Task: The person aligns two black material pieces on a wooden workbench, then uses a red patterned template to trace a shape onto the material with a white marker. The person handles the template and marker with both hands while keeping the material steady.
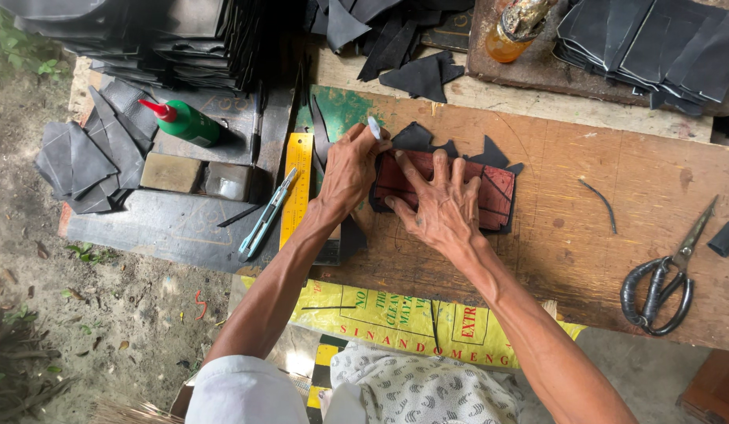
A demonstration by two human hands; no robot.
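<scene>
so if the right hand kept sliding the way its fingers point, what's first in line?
The right hand lies flat on the red template, fingers pointing up-left. First in line is likely the black cut piece, then the left hand; depth unclear.

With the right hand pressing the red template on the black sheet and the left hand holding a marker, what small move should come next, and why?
Probably draw the marker along the template's edge. The right hand lies flat on it, pinning it over the black sheet, and the left hand has the tip near the upper left corner.
</scene>
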